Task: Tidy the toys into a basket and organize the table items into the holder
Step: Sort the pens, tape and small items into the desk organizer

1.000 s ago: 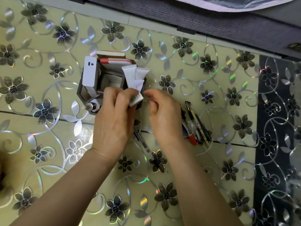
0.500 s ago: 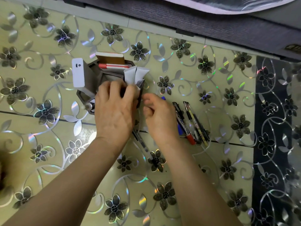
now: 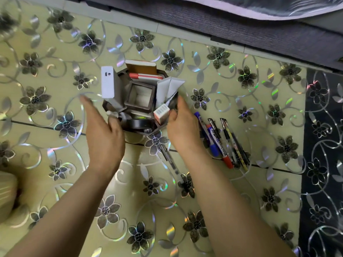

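A dark octagonal holder (image 3: 148,133) stands on the flowered table. Its outer slots hold a white remote (image 3: 108,82), a brown notebook (image 3: 142,67), a red-edged case (image 3: 145,76), white tubes (image 3: 169,86), a small white box (image 3: 161,113) and a roll of black tape (image 3: 138,124). The square middle slot (image 3: 140,98) looks empty. My left hand (image 3: 101,125) hovers blurred at the holder's left side, fingers spread, holding nothing. My right hand (image 3: 182,125) rests against the holder's right side, next to the small box. Several pens and markers (image 3: 222,141) lie to its right.
One clear pen (image 3: 169,160) lies on the table between my forearms. A pale rounded object (image 3: 6,193) sits blurred at the left edge. A dark patterned strip (image 3: 323,164) covers the table's right side. Dark fabric (image 3: 259,32) runs along the far edge.
My left hand has come off the top of the holder and drawn back to the left, fingers spread. The small white box now sits in the holder's right slot. The view moved closer.
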A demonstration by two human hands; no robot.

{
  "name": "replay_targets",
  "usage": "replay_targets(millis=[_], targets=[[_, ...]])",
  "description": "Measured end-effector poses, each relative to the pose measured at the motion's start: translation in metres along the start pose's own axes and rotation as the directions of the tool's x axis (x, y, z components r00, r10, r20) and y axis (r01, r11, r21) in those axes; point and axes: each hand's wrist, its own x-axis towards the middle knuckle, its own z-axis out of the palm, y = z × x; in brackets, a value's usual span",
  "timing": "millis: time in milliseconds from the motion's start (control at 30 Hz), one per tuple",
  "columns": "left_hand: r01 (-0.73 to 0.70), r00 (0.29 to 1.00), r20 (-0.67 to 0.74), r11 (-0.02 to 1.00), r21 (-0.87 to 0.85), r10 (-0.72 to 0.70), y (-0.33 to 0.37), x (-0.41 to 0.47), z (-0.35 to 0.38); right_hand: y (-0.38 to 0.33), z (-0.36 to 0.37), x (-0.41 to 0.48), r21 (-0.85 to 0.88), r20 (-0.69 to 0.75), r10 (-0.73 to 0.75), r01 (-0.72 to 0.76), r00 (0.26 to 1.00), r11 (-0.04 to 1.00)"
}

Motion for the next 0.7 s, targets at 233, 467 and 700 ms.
replay_targets(millis=[233,467,700], targets=[[0.159,0.971,0.203,0.975,-0.152,-0.126,-0.003,0.036,-0.001,-0.002,0.005,0.015,0.080,0.052,0.042,-0.046,0.998,0.996],[0.204,0.967,0.195,0.955,-0.214,-0.162,0.012,0.039,0.014,0.000,-0.011,0.033,0.048,0.053,0.029,-0.032,0.998,0.998],[0.113,0.973,0.224,0.968,-0.223,-0.062,0.044,0.020,0.061,0.040,-0.052,0.037,0.091,-0.004,0.100,-0.099,0.995,0.991]])
